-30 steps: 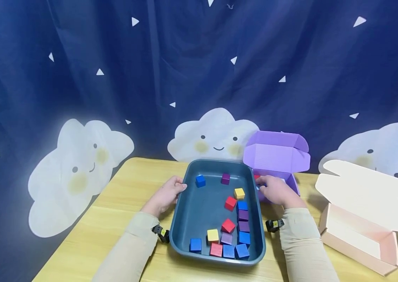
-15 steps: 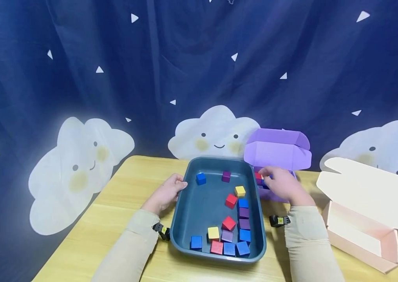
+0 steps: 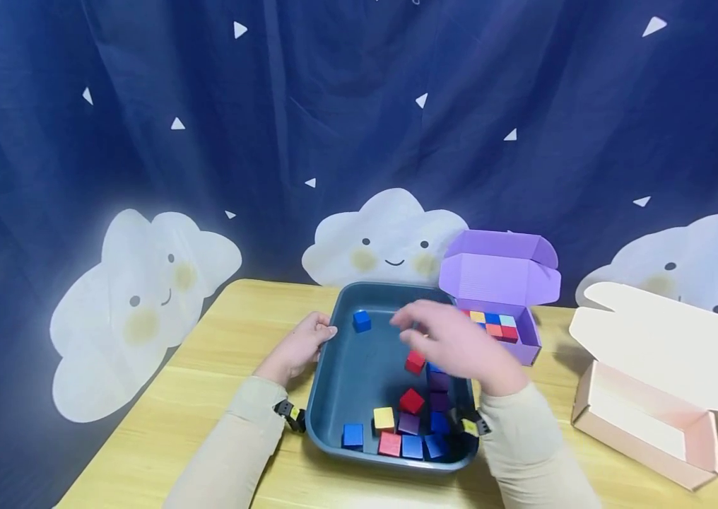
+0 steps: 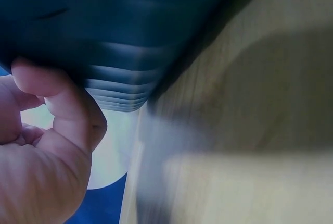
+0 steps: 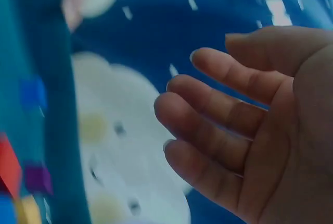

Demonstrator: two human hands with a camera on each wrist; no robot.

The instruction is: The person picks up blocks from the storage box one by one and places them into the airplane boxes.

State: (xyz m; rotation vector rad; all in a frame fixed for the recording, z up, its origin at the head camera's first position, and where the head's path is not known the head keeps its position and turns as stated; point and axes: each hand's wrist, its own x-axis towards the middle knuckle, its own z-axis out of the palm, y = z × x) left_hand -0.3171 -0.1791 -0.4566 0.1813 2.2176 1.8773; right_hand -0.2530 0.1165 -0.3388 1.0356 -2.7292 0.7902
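A dark teal tray (image 3: 346, 382) holds several red, blue, yellow and purple cubes, mostly along its right side and near end. My left hand (image 3: 298, 350) grips its left rim, thumb on top and fingers curled beneath, also seen in the left wrist view. Over the tray's right part hovers my right hand (image 3: 457, 346), blurred, its fingers loosely bent with nothing in them in the right wrist view. It hides some cubes in the head view. A purple cube (image 5: 37, 178) and a yellow cube (image 5: 28, 211) show in the right wrist view. Nearest to its left is a blue cube (image 3: 362, 321).
Behind the right hand, an open purple box (image 3: 529, 339) holds several coloured cubes (image 3: 499, 328) in rows. At the right stands an open pale pink box (image 3: 645, 452), its lid folded back. Everything sits on a wooden table (image 3: 193, 396) before a dark blue curtain (image 3: 346, 127).
My right hand has left the purple box and moved left over the tray. This uncovers the cubes in the box. The left hand stays on the tray rim.
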